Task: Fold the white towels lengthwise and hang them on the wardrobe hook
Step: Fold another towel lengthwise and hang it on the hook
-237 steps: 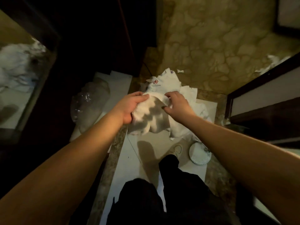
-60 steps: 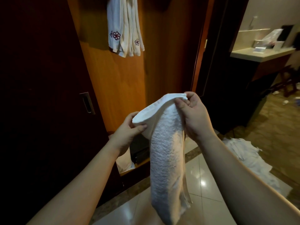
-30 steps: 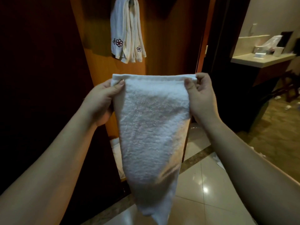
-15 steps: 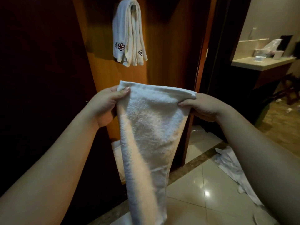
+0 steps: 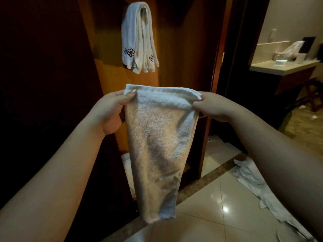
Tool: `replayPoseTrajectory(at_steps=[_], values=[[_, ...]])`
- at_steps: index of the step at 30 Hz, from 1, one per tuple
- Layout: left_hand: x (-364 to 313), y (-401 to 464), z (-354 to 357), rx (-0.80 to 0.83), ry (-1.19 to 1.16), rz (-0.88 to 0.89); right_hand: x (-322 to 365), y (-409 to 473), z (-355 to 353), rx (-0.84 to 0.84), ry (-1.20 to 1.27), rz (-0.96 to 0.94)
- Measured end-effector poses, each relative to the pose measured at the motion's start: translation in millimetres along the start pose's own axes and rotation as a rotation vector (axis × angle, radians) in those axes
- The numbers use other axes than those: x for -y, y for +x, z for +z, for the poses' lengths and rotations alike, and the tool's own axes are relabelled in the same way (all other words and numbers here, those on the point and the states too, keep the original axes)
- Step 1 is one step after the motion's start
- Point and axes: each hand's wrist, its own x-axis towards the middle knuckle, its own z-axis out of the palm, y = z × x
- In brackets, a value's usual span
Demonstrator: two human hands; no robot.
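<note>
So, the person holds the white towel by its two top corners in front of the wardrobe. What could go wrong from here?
1. The left hand and right hand only pinch the towel at its corners; one slip could drop it among the cloths on the floor.
2. The hook already carries several hanging towels; adding one more may push some off.

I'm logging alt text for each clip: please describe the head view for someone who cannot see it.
Two hands, left hand and right hand, pinch the top corners of a white towel hanging lengthwise. Above it, folded towels hang on the wooden wardrobe; more cloth lies on the tiled floor.
</note>
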Motion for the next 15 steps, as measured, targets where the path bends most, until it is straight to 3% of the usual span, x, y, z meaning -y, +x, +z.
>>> replayPoseTrajectory(at_steps=[3, 8, 11, 15], values=[[1, 4, -5, -0.015, -0.076, -0.007, -12, 1, 1, 0.005, 0.423, 0.029], [14, 6, -3, -0.052, -0.219, -0.123, -37, -3, 22, -0.109, 0.685, 0.026], [29, 7, 4, -0.060, -0.328, -0.269, -60, -9, 51, -0.049, 0.969, 0.123], [48, 8, 7, -0.100, -0.336, -0.346, -86, -21, 80, 0.120, 0.901, 0.181]])
